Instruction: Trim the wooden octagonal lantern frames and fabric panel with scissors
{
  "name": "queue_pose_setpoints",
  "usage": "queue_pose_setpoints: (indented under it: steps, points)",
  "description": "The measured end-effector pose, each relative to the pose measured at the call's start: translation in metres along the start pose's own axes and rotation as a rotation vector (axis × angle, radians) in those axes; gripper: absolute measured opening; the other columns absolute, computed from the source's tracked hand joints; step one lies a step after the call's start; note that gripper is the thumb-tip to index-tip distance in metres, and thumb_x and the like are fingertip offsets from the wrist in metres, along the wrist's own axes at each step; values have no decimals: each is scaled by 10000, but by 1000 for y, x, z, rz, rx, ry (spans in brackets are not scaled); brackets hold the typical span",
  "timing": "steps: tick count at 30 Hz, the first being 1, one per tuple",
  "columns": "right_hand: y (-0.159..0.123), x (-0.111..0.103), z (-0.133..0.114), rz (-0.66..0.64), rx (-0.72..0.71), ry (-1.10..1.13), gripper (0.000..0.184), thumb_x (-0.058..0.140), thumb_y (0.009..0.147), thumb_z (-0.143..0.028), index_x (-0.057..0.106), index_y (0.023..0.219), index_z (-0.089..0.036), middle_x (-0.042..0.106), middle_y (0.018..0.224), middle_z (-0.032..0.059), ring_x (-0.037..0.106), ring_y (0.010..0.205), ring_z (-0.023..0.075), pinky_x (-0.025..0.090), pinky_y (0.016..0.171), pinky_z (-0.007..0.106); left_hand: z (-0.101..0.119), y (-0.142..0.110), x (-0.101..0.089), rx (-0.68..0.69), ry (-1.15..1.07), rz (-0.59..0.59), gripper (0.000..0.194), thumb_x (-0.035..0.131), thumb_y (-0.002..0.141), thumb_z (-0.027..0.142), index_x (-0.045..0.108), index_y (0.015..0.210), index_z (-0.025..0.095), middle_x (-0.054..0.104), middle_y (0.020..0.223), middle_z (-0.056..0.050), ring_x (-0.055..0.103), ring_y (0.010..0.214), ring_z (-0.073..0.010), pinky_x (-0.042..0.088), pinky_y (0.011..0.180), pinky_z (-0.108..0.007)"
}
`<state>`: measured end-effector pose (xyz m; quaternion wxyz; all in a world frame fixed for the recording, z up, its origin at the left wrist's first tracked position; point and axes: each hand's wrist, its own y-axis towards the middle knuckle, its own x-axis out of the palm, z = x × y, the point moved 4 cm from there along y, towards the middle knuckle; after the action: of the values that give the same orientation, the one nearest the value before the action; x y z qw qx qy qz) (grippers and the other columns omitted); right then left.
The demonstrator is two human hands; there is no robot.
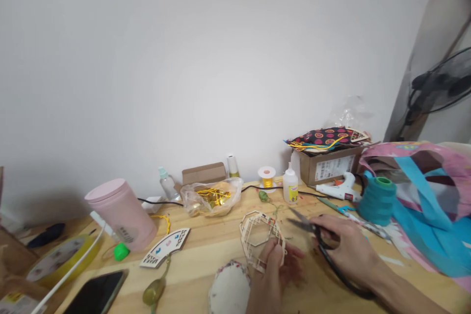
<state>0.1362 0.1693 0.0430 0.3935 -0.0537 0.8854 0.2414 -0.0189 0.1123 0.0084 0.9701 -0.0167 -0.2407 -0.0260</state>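
Note:
My left hand point(273, 267) pinches an octagonal lattice piece point(253, 250), pale like thin cut wood, by its lower right edge, thumb in front. To its right, my right hand point(349, 250) grips a pair of scissors point(302, 222) by the black handles. The blades look slightly parted and point left toward the lattice piece, apart from it. Behind the piece lies a small green bead-like item point(264, 196) with a thin cord running toward the lattice. A pale rounded piece point(228, 288) with a speckled edge lies by my left wrist, partly cut off below.
Left: pink tumbler point(121, 216), fan-shaped piece point(165, 249), phone point(97, 293), yellow tape roll point(61, 262). Back: plastic bag of golden bits point(213, 196), wire spool point(267, 179), glue bottle point(290, 186). Right: cardboard box point(327, 164), glue gun point(340, 189), teal thread cone point(377, 201), pink-and-blue bag point(423, 196).

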Motion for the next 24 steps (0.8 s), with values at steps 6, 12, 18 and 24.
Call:
queue_pose_setpoints:
  steps: [6, 12, 18, 24]
  points:
    - [-9, 12, -22, -126, -192, -166, 338, 478, 579, -93, 632, 863, -192, 582, 668, 38, 532, 635, 176, 375, 524, 247, 0, 2, -1, -36, -149, 24, 197, 540, 742, 329, 610, 797, 154, 647, 725, -43, 549, 638, -139, 414, 643, -270]
    - [-8, 12, -17, -144, -160, -167, 323, 465, 597, -104, 623, 862, -202, 567, 666, 30, 521, 629, 164, 352, 516, 232, 1, 1, -1, -52, -162, 34, 176, 549, 740, 322, 606, 762, 157, 658, 737, -47, 556, 644, -139, 422, 647, -273]
    - [-10, 14, -18, -155, -130, -125, 327, 451, 595, -90, 620, 851, -203, 568, 675, 25, 518, 637, 160, 356, 538, 231, 2, 2, 0, -49, -174, 47, 172, 548, 739, 322, 604, 753, 159, 650, 721, -41, 549, 644, -139, 426, 652, -282]
    - [-9, 15, -17, -168, -111, -116, 320, 454, 604, -105, 625, 854, -208, 570, 670, 22, 519, 631, 156, 355, 537, 226, 1, 3, 0, -53, -161, 37, 188, 552, 734, 337, 611, 739, 158, 647, 720, -38, 547, 625, -131, 420, 634, -266]
